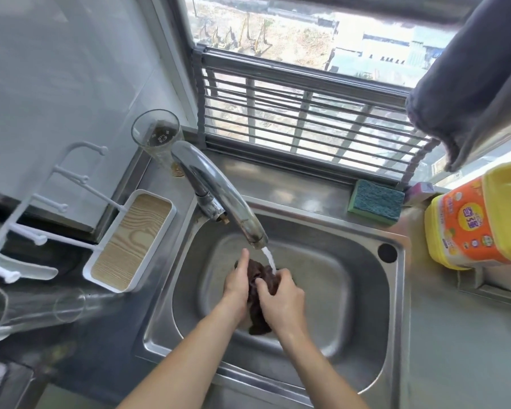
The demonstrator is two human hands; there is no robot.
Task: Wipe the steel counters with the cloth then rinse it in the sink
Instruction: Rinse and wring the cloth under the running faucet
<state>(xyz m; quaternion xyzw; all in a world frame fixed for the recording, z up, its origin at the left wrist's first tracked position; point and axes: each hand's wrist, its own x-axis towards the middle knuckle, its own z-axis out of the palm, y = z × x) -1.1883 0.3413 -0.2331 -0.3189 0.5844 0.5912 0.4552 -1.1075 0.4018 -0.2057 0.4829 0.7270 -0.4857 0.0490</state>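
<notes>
A dark brown cloth (257,317) is bunched between both hands over the steel sink (351,290). My left hand (236,280) grips its left side, thumb pointing up. My right hand (281,296) pinches the cloth from the right. Water runs from the chrome faucet (219,193) onto the top of the cloth and my right fingers. The lower end of the cloth hangs toward the sink bottom.
A green-yellow sponge (376,205) lies behind the sink. A yellow detergent bottle (478,222) stands at right on the steel counter (455,335). A white cup rack with wooden tray (130,243) and a glass (157,140) stand at left. A grey towel (469,93) hangs top right.
</notes>
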